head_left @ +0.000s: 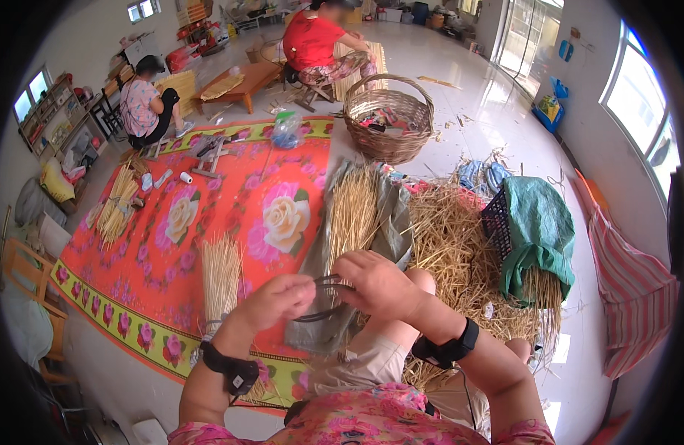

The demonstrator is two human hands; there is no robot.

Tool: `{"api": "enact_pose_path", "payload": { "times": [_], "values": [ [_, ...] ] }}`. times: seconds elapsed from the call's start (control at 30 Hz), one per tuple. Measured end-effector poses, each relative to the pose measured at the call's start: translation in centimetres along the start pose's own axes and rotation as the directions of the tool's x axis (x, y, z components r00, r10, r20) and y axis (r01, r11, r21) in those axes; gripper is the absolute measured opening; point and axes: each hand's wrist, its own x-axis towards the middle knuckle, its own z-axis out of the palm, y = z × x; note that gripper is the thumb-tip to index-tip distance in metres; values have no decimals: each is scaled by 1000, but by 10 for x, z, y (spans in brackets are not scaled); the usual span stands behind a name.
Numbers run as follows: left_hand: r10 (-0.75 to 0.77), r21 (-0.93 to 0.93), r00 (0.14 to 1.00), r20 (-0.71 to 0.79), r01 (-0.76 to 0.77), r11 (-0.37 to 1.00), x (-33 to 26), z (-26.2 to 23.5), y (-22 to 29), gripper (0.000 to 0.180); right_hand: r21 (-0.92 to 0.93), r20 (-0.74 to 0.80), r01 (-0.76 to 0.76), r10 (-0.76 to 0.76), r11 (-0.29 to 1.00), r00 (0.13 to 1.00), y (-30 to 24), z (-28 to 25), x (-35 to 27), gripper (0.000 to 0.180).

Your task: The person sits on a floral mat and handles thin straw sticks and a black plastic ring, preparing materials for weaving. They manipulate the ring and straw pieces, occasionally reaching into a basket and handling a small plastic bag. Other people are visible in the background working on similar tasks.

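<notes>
Above my lap, my left hand [282,298] and my right hand [379,285] face each other, both with their fingers closed. A dark, thin looped cord [328,281] runs between them in several strands. One strand sags below the left hand; whether it is string or wire I cannot make out. Beyond the right hand, a bundle of straw [354,211] lies on a grey-green sheet [390,222]. Closest to my left forearm is a paler straw bundle [222,278] on the red flowered mat [153,259].
Loose straw [445,245] heaps to my right, beside a dark crate [497,226] and a green sack [540,230]. A wicker basket [386,141] stands ahead. Two people, one in a red top [308,44], sit at the far side near a low wooden table [242,83].
</notes>
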Motion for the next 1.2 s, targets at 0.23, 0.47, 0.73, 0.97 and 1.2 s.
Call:
{"api": "enact_pose_path", "payload": {
  "times": [0.23, 0.47, 0.73, 0.97, 1.2],
  "values": [
    [264, -254, 947, -184, -305, 918, -1, 9, -29, 31, 403, 220, -593, 556, 697, 802, -11, -7, -6, 32],
    [271, -301, 878, -395, -402, 865, 11, 14, -50, 37, 278, 169, -547, 521, 789, 837, -7, 1, 0, 27],
    [461, 690, 881, -106, -268, 672, 17, -5, -12, 52, -132, 265, -163, 193, 978, 945, 1, 21, -2, 18],
    [189, 704, 978, -91, -71, 707, 15, 10, 11, 49, 6, 308, -213, 201, 977, 930, -9, 9, 7, 28],
    [462, 784, 861, -214, -131, 607, 16, 27, 11, 21, 181, -69, -387, 404, 904, 912, -10, 1, -8, 37]
  ]
}}
